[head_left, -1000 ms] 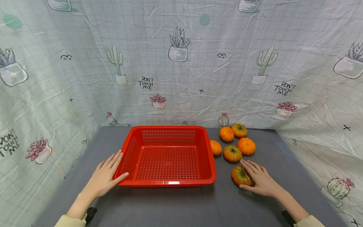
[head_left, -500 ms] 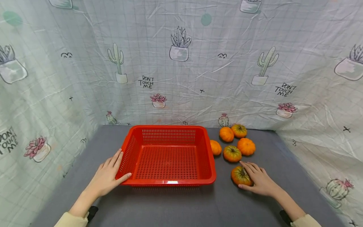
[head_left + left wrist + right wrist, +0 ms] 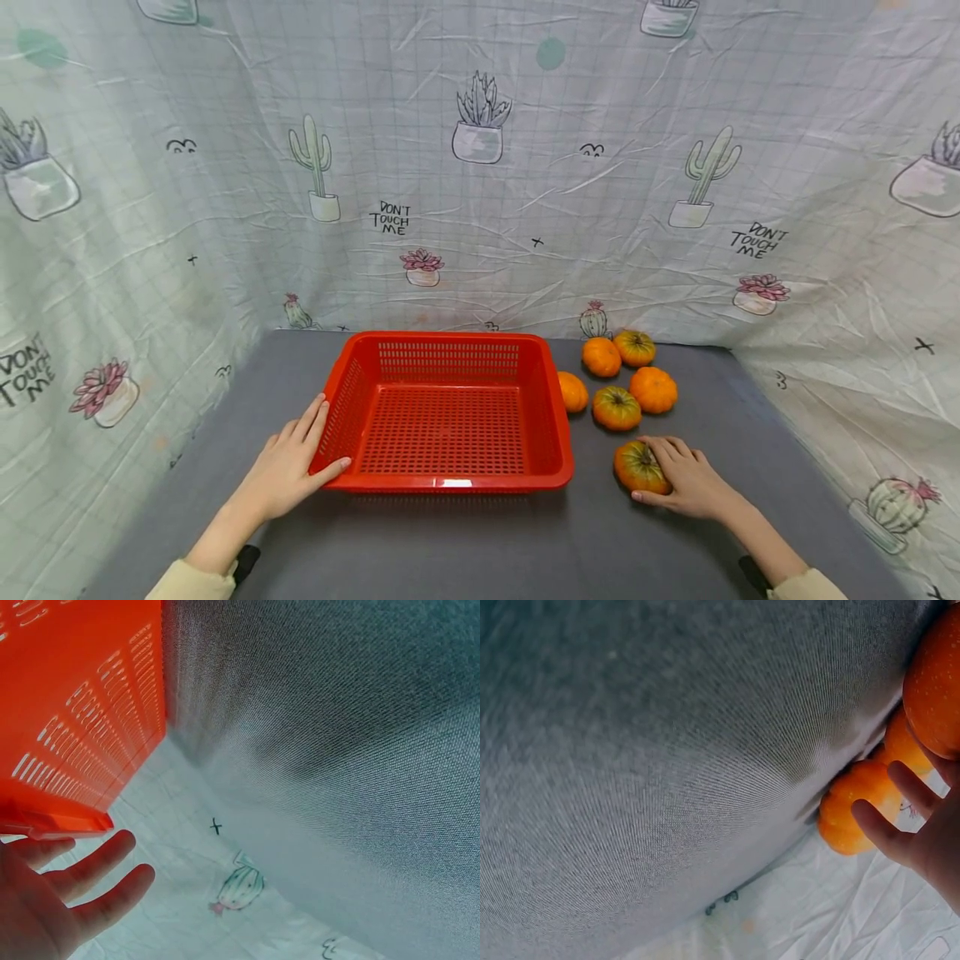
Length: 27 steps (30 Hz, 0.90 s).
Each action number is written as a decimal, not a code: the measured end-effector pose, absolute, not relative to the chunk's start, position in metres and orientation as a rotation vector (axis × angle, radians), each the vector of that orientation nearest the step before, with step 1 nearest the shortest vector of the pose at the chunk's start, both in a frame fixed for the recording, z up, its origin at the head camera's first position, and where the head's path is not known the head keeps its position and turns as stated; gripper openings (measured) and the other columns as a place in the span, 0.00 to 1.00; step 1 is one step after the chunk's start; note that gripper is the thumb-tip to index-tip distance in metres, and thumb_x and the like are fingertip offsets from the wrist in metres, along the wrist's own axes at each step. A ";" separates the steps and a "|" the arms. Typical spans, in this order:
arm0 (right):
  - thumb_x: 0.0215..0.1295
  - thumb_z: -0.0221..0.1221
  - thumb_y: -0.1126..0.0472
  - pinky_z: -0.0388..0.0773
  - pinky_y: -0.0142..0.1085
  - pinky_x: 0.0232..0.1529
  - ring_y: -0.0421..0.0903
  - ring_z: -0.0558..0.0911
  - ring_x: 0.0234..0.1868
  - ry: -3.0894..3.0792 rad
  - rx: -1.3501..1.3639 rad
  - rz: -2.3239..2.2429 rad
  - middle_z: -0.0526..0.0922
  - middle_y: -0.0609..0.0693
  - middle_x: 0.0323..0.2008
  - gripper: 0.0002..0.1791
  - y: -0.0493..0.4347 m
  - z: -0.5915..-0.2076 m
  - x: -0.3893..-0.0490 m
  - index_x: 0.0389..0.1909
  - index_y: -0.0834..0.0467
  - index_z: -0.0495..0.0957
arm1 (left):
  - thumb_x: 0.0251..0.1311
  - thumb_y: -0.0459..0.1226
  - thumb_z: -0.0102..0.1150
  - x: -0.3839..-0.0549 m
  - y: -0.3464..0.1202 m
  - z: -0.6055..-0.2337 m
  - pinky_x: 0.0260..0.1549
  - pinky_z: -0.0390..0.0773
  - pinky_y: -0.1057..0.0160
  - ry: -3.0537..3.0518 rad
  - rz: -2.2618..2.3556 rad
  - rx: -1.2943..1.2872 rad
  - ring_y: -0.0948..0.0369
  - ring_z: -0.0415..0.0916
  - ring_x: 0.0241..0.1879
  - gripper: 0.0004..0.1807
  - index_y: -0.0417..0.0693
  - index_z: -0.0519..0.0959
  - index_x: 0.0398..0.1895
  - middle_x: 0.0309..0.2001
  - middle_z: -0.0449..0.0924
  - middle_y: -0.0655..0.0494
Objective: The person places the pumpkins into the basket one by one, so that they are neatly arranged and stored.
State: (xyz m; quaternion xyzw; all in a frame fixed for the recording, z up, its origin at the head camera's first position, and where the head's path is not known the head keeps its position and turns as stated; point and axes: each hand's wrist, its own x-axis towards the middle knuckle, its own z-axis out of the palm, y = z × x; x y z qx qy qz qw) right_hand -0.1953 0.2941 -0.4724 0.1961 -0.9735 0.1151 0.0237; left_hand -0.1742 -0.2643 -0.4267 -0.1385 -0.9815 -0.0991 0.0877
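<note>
A red plastic basket point(image 3: 450, 482) with slotted walls stands on the grey tabletop, with nothing in it. My left hand point(image 3: 283, 468) rests on its left rim near the front corner, fingers fairly straight and thumb laid over the rim. In the left wrist view, that hand's fingers point(image 3: 112, 859) stretch out beside the basket rim point(image 3: 52, 823). To the right of the basket, my right hand point(image 3: 690, 482) holds a small green-and-orange pumpkin point(image 3: 636, 467), thumb at its front and fingers over its right side. The right wrist view shows that pumpkin point(image 3: 937, 690) partly cut off.
Several other small pumpkins lie behind the right hand: a mottled one point(image 3: 617, 408), an orange one point(image 3: 653, 390), another against the basket wall point(image 3: 573, 392), and a pair point(image 3: 602, 357) at the back. A patterned cloth point(image 3: 480, 242) hangs around the table point(image 3: 480, 550).
The right hand's fingers have drawn in closer around the mottled pumpkin, which stays on the table. The left hand has shifted slightly along the basket rim, its thumb reaching farther over the corner.
</note>
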 end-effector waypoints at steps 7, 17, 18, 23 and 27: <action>0.45 0.57 0.33 0.65 0.55 0.39 0.56 0.67 0.54 -3.015 0.582 0.392 0.71 0.55 0.53 0.43 0.291 -0.470 -0.194 0.59 0.55 0.63 | 0.53 0.61 0.47 -0.173 -0.264 -0.426 0.44 0.65 0.40 -2.917 -0.301 -0.403 0.44 0.61 0.56 0.48 0.37 0.49 0.68 0.69 0.45 0.45; 0.43 0.58 0.32 0.66 0.53 0.38 0.56 0.68 0.52 -3.020 0.572 0.402 0.71 0.53 0.53 0.44 0.289 -0.471 -0.193 0.58 0.55 0.63 | 0.53 0.59 0.49 -0.173 -0.263 -0.427 0.44 0.66 0.41 -2.912 -0.280 -0.404 0.44 0.62 0.55 0.47 0.37 0.50 0.67 0.69 0.46 0.45; 0.43 0.58 0.32 0.66 0.53 0.38 0.56 0.68 0.52 -3.009 0.579 0.401 0.71 0.53 0.53 0.45 0.289 -0.471 -0.193 0.58 0.55 0.63 | 0.53 0.59 0.49 -0.173 -0.263 -0.426 0.44 0.66 0.41 -2.912 -0.284 -0.405 0.44 0.62 0.55 0.47 0.37 0.50 0.67 0.69 0.46 0.45; 0.40 0.61 0.33 0.67 0.53 0.38 0.54 0.70 0.49 -2.943 0.615 0.390 0.72 0.52 0.50 0.46 0.287 -0.471 -0.194 0.57 0.56 0.65 | 0.53 0.58 0.50 -0.174 -0.261 -0.426 0.44 0.66 0.41 -2.912 -0.301 -0.408 0.44 0.62 0.55 0.47 0.38 0.50 0.67 0.69 0.46 0.45; 0.39 0.62 0.33 0.67 0.53 0.39 0.53 0.70 0.48 -2.907 0.623 0.388 0.72 0.52 0.49 0.46 0.285 -0.470 -0.197 0.57 0.57 0.65 | 0.53 0.58 0.51 -0.174 -0.262 -0.425 0.44 0.67 0.42 -2.915 -0.295 -0.405 0.44 0.62 0.55 0.47 0.38 0.50 0.67 0.69 0.46 0.45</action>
